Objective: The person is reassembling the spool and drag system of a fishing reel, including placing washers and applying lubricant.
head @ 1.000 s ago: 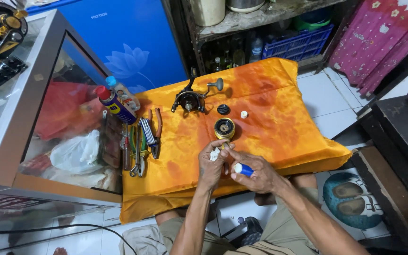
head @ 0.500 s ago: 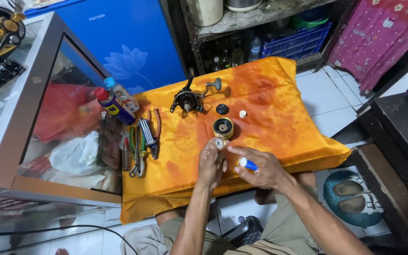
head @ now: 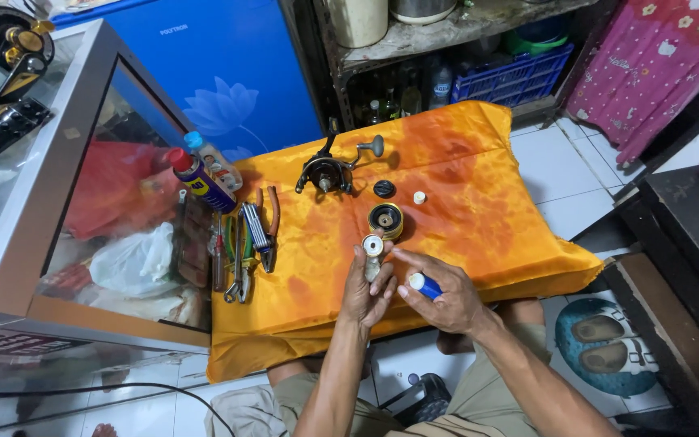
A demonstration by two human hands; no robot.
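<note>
The left hand (head: 363, 287) pinches a small round white-faced part (head: 373, 245) up at its fingertips, just at six o'clock of the black and gold spool (head: 386, 218) lying on the orange cloth (head: 479, 202) over the counter. The right hand (head: 440, 295) is clenched around a small blue tube with a white cap (head: 422, 284), its forefinger reaching to the part. At eleven o'clock of the spool rests the reel body (head: 327, 172); pliers (head: 267, 226) lie at nine o'clock.
</note>
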